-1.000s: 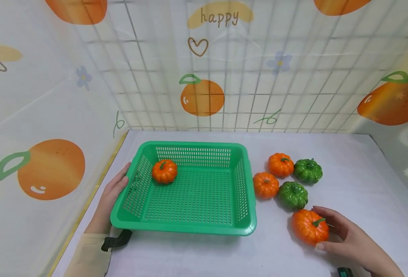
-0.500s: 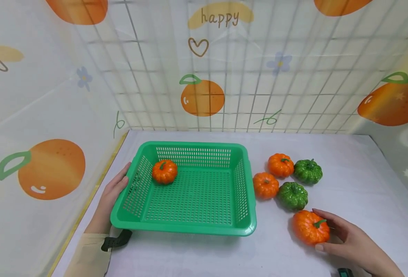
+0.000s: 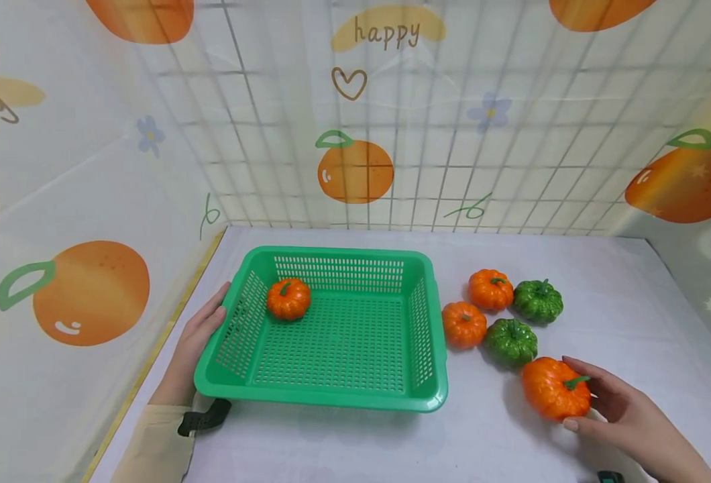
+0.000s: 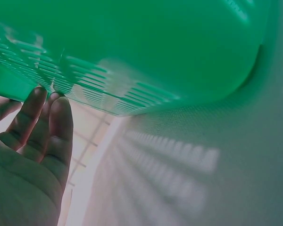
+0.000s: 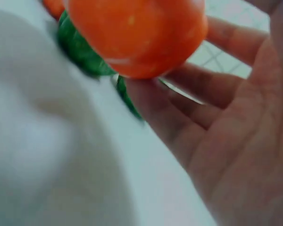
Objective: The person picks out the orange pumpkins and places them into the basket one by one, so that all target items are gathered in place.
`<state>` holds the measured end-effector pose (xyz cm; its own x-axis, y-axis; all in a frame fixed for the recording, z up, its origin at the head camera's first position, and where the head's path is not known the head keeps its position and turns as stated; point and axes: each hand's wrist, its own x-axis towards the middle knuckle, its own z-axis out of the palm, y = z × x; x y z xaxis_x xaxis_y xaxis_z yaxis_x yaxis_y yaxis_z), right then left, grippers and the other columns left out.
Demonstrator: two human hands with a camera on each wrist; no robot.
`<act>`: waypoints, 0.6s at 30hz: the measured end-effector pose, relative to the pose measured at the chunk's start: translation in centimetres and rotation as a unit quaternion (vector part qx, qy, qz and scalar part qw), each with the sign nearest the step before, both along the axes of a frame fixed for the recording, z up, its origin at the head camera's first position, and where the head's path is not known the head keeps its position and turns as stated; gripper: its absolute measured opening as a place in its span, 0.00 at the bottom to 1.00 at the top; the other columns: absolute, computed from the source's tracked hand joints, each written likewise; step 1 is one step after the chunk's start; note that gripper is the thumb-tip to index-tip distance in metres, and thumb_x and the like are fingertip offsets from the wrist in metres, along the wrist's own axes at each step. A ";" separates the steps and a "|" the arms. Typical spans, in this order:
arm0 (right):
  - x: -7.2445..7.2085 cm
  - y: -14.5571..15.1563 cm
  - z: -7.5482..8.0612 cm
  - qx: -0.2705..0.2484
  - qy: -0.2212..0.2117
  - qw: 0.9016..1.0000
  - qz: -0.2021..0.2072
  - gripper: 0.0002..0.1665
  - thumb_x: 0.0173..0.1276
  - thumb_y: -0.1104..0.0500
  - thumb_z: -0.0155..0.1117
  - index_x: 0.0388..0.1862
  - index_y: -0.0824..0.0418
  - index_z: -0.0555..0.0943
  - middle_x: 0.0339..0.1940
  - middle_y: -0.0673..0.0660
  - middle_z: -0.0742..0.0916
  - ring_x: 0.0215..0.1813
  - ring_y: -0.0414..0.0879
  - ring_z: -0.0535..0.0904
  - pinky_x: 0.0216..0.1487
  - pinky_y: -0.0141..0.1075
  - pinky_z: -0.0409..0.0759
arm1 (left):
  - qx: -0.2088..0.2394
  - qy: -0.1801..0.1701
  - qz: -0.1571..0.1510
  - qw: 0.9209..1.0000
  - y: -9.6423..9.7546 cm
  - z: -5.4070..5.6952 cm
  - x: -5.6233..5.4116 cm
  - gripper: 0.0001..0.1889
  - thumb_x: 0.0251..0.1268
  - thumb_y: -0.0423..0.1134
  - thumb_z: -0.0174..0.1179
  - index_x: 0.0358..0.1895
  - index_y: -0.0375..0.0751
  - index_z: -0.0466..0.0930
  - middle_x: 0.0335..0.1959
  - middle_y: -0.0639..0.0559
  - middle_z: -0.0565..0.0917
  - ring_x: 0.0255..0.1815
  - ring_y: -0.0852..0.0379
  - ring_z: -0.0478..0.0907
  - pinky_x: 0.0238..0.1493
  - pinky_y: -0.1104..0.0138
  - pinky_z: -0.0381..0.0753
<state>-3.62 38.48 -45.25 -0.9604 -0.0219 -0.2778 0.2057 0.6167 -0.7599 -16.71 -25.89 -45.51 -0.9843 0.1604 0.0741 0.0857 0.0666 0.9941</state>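
My right hand [image 3: 624,412] holds an orange toy pumpkin [image 3: 553,389] with a green stem between thumb and fingers. In the right wrist view this pumpkin [image 5: 141,35] is off the table, with fingers against its side and underside. My left hand [image 3: 191,345] touches the outer left side of a green plastic basket [image 3: 319,399]. The left wrist view shows its fingertips [image 4: 61,113] against the slotted wall, fingers fairly straight. One orange pumpkin [image 3: 288,299] sits in the basket's back left corner.
Right of the basket stand two orange pumpkins [image 3: 464,325] and two green pumpkins [image 3: 511,343], close together on the white tabletop [image 3: 621,302]. The nearer orange one is right beside the basket's wall. A printed curtain [image 3: 355,94] encloses the back and sides.
My right hand has raised the orange pumpkin off the table, shifting it slightly right and away from the green one. The left hand and the basket stay put.
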 end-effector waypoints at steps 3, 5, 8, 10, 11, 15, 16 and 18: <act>-0.1 0.0 1.1 -0.014 0.022 1.000 -0.004 0.57 0.57 0.50 0.78 0.79 0.62 0.56 0.74 0.66 0.65 0.62 0.54 0.74 0.46 0.36 0.83 | -0.003 0.000 0.000 1.000 0.0 0.0 0.0 0.28 0.81 0.47 0.44 0.79 0.52 0.54 0.79 0.56 0.53 0.78 0.57 0.45 0.63 0.79 0.60; -0.5 -0.1 1.7 -0.017 0.060 0.998 0.003 0.56 0.58 0.53 0.78 0.78 0.62 0.57 0.72 0.65 0.67 0.59 0.42 0.76 0.45 0.33 0.82 | -0.003 -0.002 0.000 1.000 0.1 0.0 0.1 0.28 0.81 0.48 0.44 0.79 0.52 0.53 0.79 0.56 0.53 0.78 0.57 0.45 0.62 0.79 0.61; -1.4 -0.5 2.7 -0.019 0.115 0.993 0.021 0.53 0.58 0.57 0.78 0.77 0.62 0.60 0.69 0.61 0.69 0.53 0.26 0.74 0.44 0.29 0.81 | 0.000 -0.008 0.000 1.000 0.1 0.0 0.1 0.28 0.81 0.49 0.44 0.79 0.53 0.54 0.79 0.57 0.53 0.78 0.57 0.45 0.61 0.80 0.62; -2.2 -1.0 3.4 -0.015 0.137 0.990 0.035 0.51 0.58 0.57 0.78 0.76 0.63 0.61 0.68 0.60 0.70 0.53 0.25 0.73 0.44 0.28 0.80 | 0.004 -0.008 -0.003 1.000 0.1 0.1 0.2 0.28 0.81 0.49 0.44 0.79 0.54 0.54 0.79 0.57 0.53 0.78 0.57 0.44 0.62 0.79 0.62; -2.6 -1.2 3.7 -0.015 0.143 0.989 0.042 0.51 0.58 0.57 0.78 0.76 0.63 0.62 0.68 0.60 0.70 0.54 0.25 0.73 0.45 0.27 0.80 | 0.005 -0.008 -0.003 1.000 0.1 0.1 0.2 0.28 0.81 0.49 0.44 0.79 0.54 0.54 0.79 0.57 0.53 0.78 0.57 0.44 0.62 0.79 0.62; -4.1 -2.4 5.5 -0.023 0.152 0.985 0.075 0.48 0.59 0.57 0.77 0.75 0.61 0.64 0.69 0.61 0.70 0.56 0.28 0.74 0.48 0.26 0.78 | 0.009 0.001 -0.006 1.000 0.1 0.1 0.1 0.28 0.81 0.47 0.44 0.79 0.53 0.54 0.79 0.56 0.53 0.79 0.57 0.44 0.62 0.78 0.61; -4.5 -2.7 5.9 -0.028 0.154 0.984 0.084 0.48 0.60 0.57 0.77 0.75 0.60 0.64 0.69 0.61 0.70 0.56 0.30 0.74 0.48 0.26 0.78 | 0.009 0.004 -0.006 1.000 0.1 0.0 0.0 0.28 0.81 0.46 0.44 0.79 0.53 0.54 0.79 0.55 0.53 0.78 0.56 0.45 0.62 0.78 0.62; -5.4 -3.4 6.7 -0.037 0.157 0.982 0.101 0.47 0.60 0.58 0.77 0.75 0.59 0.64 0.69 0.60 0.70 0.57 0.32 0.75 0.48 0.28 0.79 | 0.006 0.008 -0.002 1.000 0.2 0.0 -0.2 0.28 0.81 0.46 0.45 0.79 0.51 0.54 0.79 0.54 0.54 0.78 0.57 0.46 0.62 0.78 0.62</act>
<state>-9.01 35.10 -38.54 -0.9726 -0.2289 0.0404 -0.1657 0.5609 -0.8112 -16.90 -25.71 -45.51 -0.9825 0.1624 0.0911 0.1010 0.0537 0.9934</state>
